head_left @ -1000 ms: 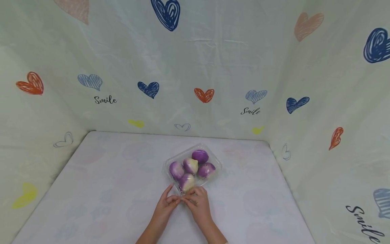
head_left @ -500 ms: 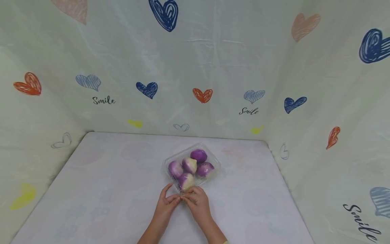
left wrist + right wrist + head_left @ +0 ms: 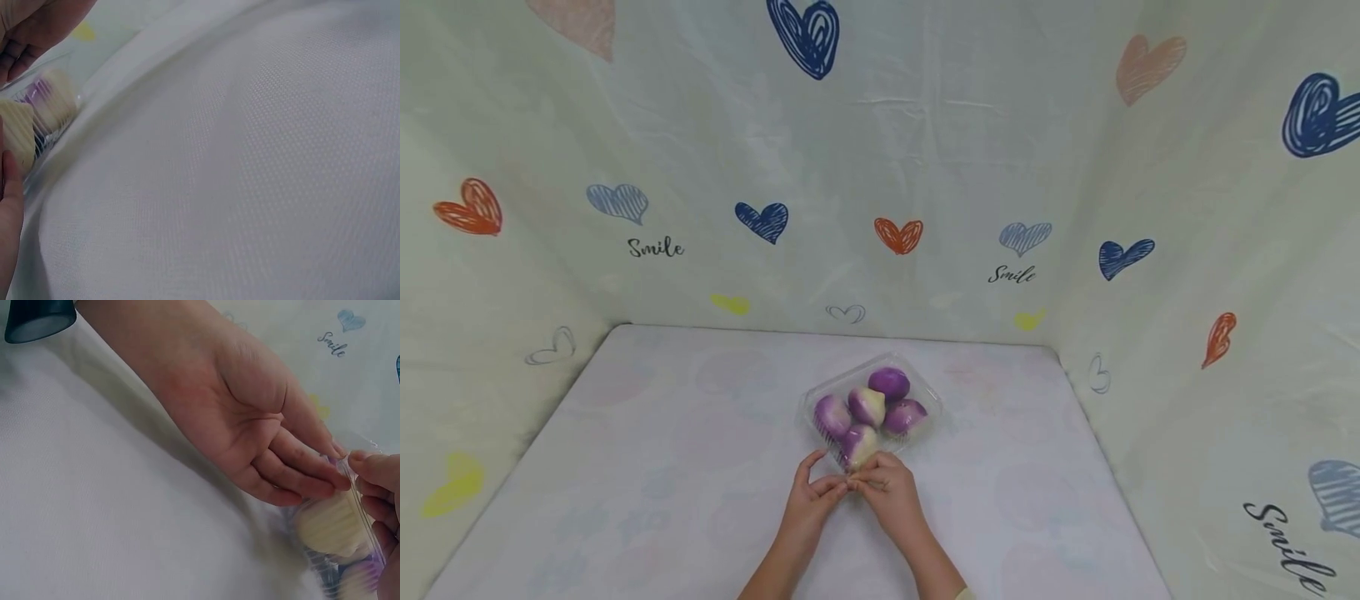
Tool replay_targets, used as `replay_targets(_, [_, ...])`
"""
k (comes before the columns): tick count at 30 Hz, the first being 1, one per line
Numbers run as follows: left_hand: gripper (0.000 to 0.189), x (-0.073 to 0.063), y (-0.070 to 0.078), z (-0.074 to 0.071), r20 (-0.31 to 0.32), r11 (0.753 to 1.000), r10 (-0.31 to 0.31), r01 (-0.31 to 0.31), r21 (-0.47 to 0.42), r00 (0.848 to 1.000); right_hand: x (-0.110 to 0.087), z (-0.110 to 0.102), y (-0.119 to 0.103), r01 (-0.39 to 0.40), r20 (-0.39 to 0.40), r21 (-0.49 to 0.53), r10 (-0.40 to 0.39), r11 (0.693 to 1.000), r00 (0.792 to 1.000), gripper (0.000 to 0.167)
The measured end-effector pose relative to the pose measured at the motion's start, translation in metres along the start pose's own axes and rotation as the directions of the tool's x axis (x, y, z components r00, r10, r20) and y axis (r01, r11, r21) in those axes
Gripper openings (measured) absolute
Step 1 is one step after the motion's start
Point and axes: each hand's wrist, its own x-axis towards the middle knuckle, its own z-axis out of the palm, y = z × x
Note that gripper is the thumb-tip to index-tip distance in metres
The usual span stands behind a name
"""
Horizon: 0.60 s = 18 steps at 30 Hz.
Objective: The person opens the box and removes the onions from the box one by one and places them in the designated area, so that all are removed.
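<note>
A clear plastic clamshell box [image 3: 824, 395] lies on the table with one corner toward me. Several purple-and-cream onions [image 3: 867, 407] show through its lid. At that near corner, my left hand [image 3: 808, 504] pinches the edge between thumb and fingers, its index finger stretched along the side. My right hand [image 3: 889, 492] pinches the same corner, thumb-tip close against the left thumb. In the right wrist view, the left hand [image 3: 250, 425] has its fingers under the rim, and the right hand [image 3: 384, 500] sits at the frame's edge with fingers curled. The fingertips partly hide the corner.
A white cloth-covered table [image 3: 647, 450] spreads around the box. Behind it and at both sides hangs a pale curtain [image 3: 940, 192] printed with hearts and "Smile". A dark cylindrical device [image 3: 40, 319] shows at the upper left of the right wrist view.
My right hand has shifted slightly forward along the box corner. The left hand keeps nearly the same hold, and the box and onions stay where they were.
</note>
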Motion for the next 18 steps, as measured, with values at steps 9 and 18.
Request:
replay_targets(9, [0.067, 0.000, -0.002, 0.002, 0.010, 0.998, 0.067, -0.067, -0.015, 0.998, -0.001, -0.001, -0.003, -0.048, 0.027, -0.006, 0.049, 0.999, 0.998, 0.006])
replay_targets(18, [0.067, 0.000, -0.005, 0.001, -0.026, 0.999, 0.040, -0.040, 0.001, 0.999, 0.001, 0.000, -0.012, -0.040, -0.002, 0.050, 0.040, 0.998, 0.999, 0.005])
